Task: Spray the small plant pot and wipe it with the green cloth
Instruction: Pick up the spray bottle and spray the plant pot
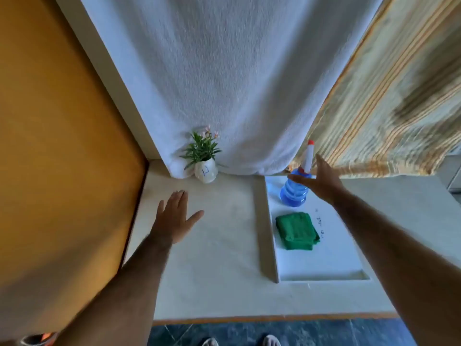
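A small white plant pot (206, 172) with green leaves and pink flowers stands at the back of the counter against a white curtain. A blue spray bottle (293, 191) with a white and red nozzle stands at the far end of a white tray (324, 268). A folded green cloth (296, 231) lies on the tray in front of the bottle. My right hand (318, 179) is spread open right at the bottle's neck, fingers not closed on it. My left hand (175, 216) hovers flat and open over the counter, in front of the pot.
The cream counter (212, 258) meets an orange wall (57, 146) on the left. A white curtain (224, 83) and a striped curtain (389, 101) hang behind. The counter's front edge is near my feet, over a dark tiled floor.
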The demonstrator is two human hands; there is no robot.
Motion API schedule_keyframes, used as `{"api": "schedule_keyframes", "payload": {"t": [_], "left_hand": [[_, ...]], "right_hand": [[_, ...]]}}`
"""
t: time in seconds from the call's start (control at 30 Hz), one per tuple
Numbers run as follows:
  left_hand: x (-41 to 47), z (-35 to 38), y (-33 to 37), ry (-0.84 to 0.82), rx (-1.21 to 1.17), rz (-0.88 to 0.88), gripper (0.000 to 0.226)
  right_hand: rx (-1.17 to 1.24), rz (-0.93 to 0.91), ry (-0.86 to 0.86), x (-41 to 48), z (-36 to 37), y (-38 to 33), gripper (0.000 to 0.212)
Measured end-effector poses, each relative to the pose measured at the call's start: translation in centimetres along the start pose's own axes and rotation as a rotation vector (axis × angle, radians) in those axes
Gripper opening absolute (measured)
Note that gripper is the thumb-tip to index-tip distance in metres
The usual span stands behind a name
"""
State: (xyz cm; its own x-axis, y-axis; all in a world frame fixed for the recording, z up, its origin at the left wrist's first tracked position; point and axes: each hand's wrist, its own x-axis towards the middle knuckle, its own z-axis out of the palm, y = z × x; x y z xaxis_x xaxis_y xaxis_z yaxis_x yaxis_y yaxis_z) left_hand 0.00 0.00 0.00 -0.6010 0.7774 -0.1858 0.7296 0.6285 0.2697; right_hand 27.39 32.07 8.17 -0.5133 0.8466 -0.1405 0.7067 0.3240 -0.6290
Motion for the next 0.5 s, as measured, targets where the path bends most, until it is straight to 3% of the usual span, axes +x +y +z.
{"api": "schedule_keyframes", "payload": {"t": [0.07, 0.13, 0.23, 0.5], "left_hand": [[-0.1, 1.5, -0.3, -0.051, 0.019, -0.039, 0.096], [-0.6, 3.4, -1.1, -0.090, 0.048, -0.063, 0.095], [-1.3, 6.0, -2.2, -0.127, 0.075, -0.071, 0.112], [-2.0, 9.5, -3.5, 0.008, 0.081, 0.007, 0.100]], "right_hand": [[0.125, -0.003, 0.026, 0.3, 0.7, -0.4, 0.119], [0.211, -0.037, 0.060, 0.1, 1.4, -0.6, 0.095], [0.281, -0.060, 0.164, 0.3, 2.7, -0.8, 0.088], [0.518, 0.016, 0.247, 1.6, 4.5, -0.7, 0.050]]}}
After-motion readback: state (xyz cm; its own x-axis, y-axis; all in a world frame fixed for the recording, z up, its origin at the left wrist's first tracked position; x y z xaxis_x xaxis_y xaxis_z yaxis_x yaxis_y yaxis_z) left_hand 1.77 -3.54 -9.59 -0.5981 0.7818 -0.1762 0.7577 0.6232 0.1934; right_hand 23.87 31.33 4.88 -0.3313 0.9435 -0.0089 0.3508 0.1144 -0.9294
